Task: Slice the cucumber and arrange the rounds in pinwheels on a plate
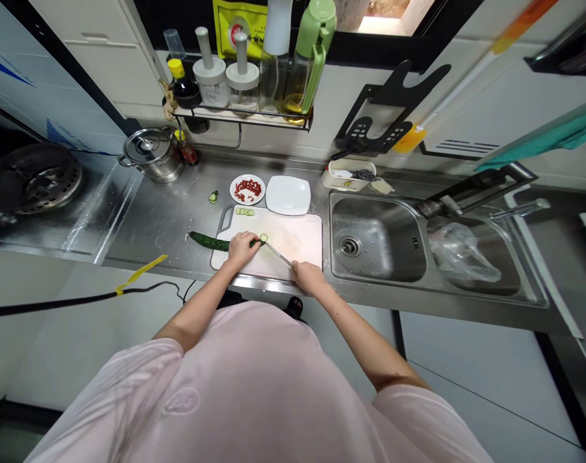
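My left hand (243, 249) is closed around the cut end of a long green cucumber (208, 242), whose other end sticks out past the board's left edge. In my right hand (309, 277) is the handle of a knife (279, 255); its blade points left and meets the cucumber beside my left fingertips. One round cucumber slice (264, 238) lies by the blade. Further back on the white cutting board (297, 235) is a short row of cucumber slices (245, 211). Behind the board stand a plate of chopped red pieces (247, 189) and a white square plate (287, 195).
A cucumber end piece (213, 197) lies on the steel counter (167, 212). To the left are a lidded pot (152, 154) and a wok (32, 177). A double sink (377, 238) is on the right, with a plastic bag (464, 252). A condiment rack (244, 116) hangs above.
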### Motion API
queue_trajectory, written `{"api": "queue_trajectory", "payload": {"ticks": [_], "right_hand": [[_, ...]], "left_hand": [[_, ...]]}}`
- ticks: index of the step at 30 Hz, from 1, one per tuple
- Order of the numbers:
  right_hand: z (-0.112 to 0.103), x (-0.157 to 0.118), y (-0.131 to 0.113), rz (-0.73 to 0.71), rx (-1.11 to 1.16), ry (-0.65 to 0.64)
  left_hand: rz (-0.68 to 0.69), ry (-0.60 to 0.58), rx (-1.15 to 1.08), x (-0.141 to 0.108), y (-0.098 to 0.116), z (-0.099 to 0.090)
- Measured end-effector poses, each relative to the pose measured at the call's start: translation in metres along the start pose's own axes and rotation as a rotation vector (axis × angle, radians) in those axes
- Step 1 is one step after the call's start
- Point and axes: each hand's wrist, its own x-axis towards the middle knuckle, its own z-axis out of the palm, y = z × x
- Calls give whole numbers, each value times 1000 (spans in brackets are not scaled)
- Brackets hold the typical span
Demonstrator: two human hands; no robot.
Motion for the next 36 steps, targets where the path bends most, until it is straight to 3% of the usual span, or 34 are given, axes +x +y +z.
{"api": "queue_trajectory", "payload": {"ticks": [10,16,20,26,36], "right_hand": [[9,-8,7,23,10,7],[7,-12,19,22,115,17],[6,-11,27,112,193,81],[8,-3,25,174,236,99],[11,7,26,211,244,98]], "left_hand": [[-129,-33,-11,11,5,-3],[-261,-200,19,33,11,-6],[-311,-292,123,49,19,-4],[-294,-366,229,58,32,1],[-293,-383,236,60,36,9]]}}
